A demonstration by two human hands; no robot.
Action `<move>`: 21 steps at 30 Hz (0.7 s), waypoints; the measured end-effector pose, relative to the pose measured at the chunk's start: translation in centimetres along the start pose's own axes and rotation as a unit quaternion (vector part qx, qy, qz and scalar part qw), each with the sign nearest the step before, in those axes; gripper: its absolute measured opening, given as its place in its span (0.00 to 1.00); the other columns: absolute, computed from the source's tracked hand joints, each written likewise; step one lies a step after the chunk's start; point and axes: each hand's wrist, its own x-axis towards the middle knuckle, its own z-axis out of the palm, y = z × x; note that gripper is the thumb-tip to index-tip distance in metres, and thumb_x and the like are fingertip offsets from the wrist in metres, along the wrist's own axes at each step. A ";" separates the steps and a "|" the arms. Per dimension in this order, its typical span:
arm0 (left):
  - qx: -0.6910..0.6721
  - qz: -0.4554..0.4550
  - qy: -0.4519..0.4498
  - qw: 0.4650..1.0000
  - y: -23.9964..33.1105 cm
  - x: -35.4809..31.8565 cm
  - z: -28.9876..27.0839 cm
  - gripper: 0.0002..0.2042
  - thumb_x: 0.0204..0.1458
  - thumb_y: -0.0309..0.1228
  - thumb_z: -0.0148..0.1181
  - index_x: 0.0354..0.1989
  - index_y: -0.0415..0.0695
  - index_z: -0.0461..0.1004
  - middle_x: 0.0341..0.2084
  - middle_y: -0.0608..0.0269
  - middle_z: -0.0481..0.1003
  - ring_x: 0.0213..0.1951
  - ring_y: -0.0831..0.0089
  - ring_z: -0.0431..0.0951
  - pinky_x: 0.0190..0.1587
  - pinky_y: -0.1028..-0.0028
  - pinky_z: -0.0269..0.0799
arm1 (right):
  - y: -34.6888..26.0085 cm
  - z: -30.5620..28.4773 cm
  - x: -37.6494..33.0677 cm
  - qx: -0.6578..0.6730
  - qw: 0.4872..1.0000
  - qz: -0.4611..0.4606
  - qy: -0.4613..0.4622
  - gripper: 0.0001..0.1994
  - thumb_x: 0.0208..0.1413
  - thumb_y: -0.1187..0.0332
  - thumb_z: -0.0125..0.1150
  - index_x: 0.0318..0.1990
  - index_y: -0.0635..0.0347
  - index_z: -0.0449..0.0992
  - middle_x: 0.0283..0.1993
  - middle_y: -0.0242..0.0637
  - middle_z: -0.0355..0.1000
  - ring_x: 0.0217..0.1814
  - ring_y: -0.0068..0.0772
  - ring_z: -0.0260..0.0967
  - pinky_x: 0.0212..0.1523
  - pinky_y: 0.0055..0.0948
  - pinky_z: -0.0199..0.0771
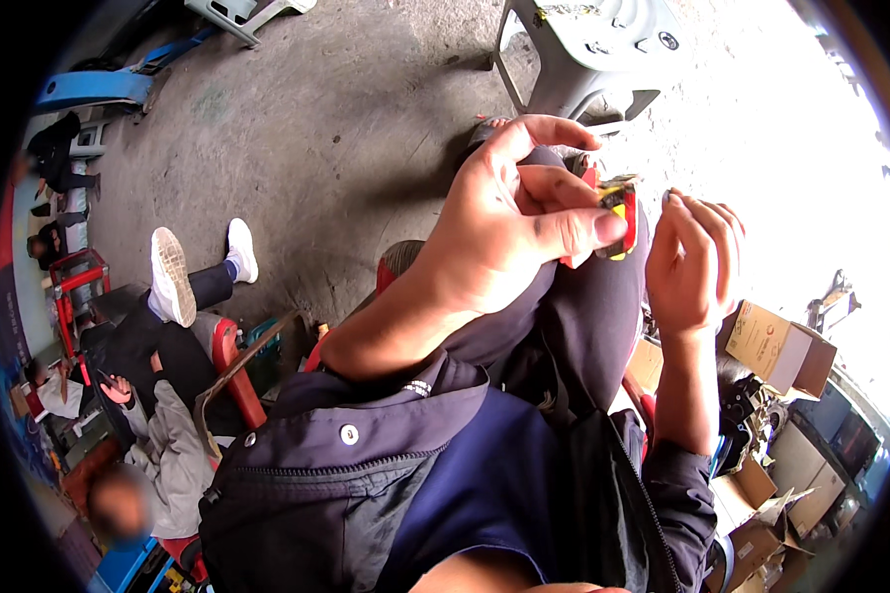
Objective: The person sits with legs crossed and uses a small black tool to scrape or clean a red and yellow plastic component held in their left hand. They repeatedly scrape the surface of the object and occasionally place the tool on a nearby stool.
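My left hand [494, 232] is closed in a pinch round a small object with red, yellow and black parts [630, 219]. It is held up over my knees, with the thumb across its near side. What exactly it is cannot be made out. Just to the right, apart from the object, is my right hand [697, 259]. Its fingers are curled together, and a tiny dark spot shows at the thumb and fingertips. Whatever they pinch, if anything, is too small to name.
Ahead stands a grey plastic stool [603, 54] with small items on top. Cardboard boxes [766, 341] and assorted parts crowd my right side. At left, a seated person [173, 425] in a grey top stretches out white-shoed feet. A blue metal piece [94, 89] lies at the far left.
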 end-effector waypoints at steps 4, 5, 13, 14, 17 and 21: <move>0.033 0.010 0.014 0.999 -0.6 0.3 -0.2 0.28 0.46 0.18 0.69 0.56 0.38 0.63 0.29 0.61 0.80 0.28 0.77 0.77 0.30 0.79 0.71 | -0.7 -0.4 -0.7 0.078 0.994 0.048 0.062 0.10 0.49 0.86 0.64 0.39 0.67 0.74 0.35 0.44 0.76 0.34 0.36 0.74 0.38 0.33 0.76; 0.036 0.014 0.010 0.999 -0.6 0.3 -0.3 0.27 0.47 0.18 0.69 0.56 0.38 0.63 0.30 0.61 0.80 0.28 0.77 0.78 0.31 0.79 0.71 | -1.0 -0.2 -0.7 0.107 0.988 0.072 0.086 0.10 0.49 0.86 0.64 0.39 0.68 0.74 0.35 0.44 0.76 0.34 0.35 0.74 0.38 0.32 0.76; 0.130 0.103 0.028 0.986 -1.6 1.7 -1.6 0.14 0.54 0.19 0.62 0.48 0.38 0.69 0.37 0.55 0.80 0.33 0.78 0.77 0.30 0.81 0.69 | 11.0 4.2 -1.8 0.744 0.400 0.533 -0.046 0.04 0.59 0.74 0.58 0.41 0.60 0.73 0.36 0.36 0.70 0.36 0.28 0.66 0.35 0.23 0.67; 0.131 0.099 0.044 0.986 -1.9 2.2 -1.9 0.13 0.54 0.19 0.61 0.47 0.38 0.69 0.38 0.55 0.80 0.32 0.78 0.77 0.30 0.81 0.68 | 13.7 4.6 -2.4 0.836 0.267 0.477 -0.047 0.04 0.59 0.75 0.57 0.41 0.58 0.73 0.33 0.35 0.69 0.34 0.27 0.64 0.36 0.22 0.65; 0.144 0.107 0.071 0.981 -2.4 3.1 -3.6 0.12 0.55 0.19 0.60 0.47 0.39 0.70 0.39 0.55 0.79 0.33 0.79 0.76 0.30 0.81 0.69 | 22.5 5.3 -8.3 0.356 0.689 0.592 -0.221 0.10 0.56 0.71 0.62 0.42 0.68 0.74 0.37 0.41 0.72 0.40 0.30 0.68 0.40 0.31 0.69; 0.204 0.107 0.084 0.970 -2.2 4.0 -4.3 0.12 0.54 0.19 0.60 0.47 0.36 0.69 0.39 0.54 0.79 0.33 0.76 0.78 0.33 0.80 0.71 | 30.3 2.9 -19.5 0.090 0.757 0.573 -0.301 0.06 0.50 0.77 0.62 0.33 0.73 0.76 0.23 0.42 0.74 0.23 0.27 0.71 0.24 0.28 0.71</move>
